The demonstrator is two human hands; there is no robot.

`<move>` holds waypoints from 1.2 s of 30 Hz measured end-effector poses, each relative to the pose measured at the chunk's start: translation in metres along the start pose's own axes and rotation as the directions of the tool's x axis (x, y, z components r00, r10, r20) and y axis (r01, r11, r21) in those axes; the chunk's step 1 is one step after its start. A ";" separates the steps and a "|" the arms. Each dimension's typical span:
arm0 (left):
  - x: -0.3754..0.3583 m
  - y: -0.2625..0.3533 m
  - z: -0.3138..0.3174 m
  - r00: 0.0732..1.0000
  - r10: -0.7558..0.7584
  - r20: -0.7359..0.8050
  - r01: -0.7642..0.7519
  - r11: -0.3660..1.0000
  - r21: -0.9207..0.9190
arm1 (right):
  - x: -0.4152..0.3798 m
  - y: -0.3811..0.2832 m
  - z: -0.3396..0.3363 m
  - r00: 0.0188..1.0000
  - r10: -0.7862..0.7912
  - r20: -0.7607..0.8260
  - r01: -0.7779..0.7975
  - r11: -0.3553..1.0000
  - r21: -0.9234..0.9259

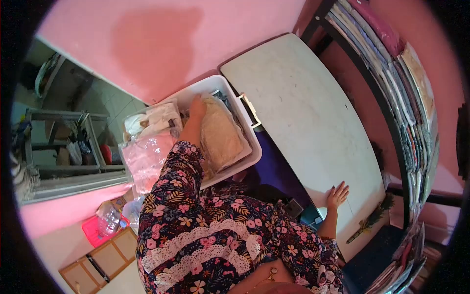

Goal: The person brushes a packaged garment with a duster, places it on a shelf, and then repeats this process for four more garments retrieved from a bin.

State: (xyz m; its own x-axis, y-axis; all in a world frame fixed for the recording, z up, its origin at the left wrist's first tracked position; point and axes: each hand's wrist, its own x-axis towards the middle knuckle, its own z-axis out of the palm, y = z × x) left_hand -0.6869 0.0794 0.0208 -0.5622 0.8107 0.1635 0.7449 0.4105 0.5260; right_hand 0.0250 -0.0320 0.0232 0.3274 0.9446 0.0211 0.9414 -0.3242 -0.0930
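My left hand reaches down into a white plastic bin, right at the edge of a beige folded garment in a clear bag. Its fingers are mostly hidden among the packages, so I cannot tell what it grips. Over the bin's left side lie a pink garment in clear plastic and a white packaged garment. On the white table, my right hand rests flat with its fingers stretched out, holding nothing.
At the right, a dark rack carries many packaged garments. A pink wall rises behind the bin. An opening with grey shelving is at the left. A red tray with plastic bottles sits lower left.
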 end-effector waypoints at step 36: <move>-0.018 0.422 -0.191 0.469 0.841 -0.269 -0.875 0.483 -0.015 | 0.020 0.094 -0.048 0.888 0.238 -0.393 -0.129 0.951 0.282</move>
State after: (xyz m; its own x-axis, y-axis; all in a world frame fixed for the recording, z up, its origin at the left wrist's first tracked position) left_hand -0.4311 0.1579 0.3995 0.2661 0.6131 0.7439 0.8467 -0.5175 0.1236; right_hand 0.1241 -0.0462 0.0624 0.5465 0.7421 0.3882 0.8296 -0.4162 -0.3722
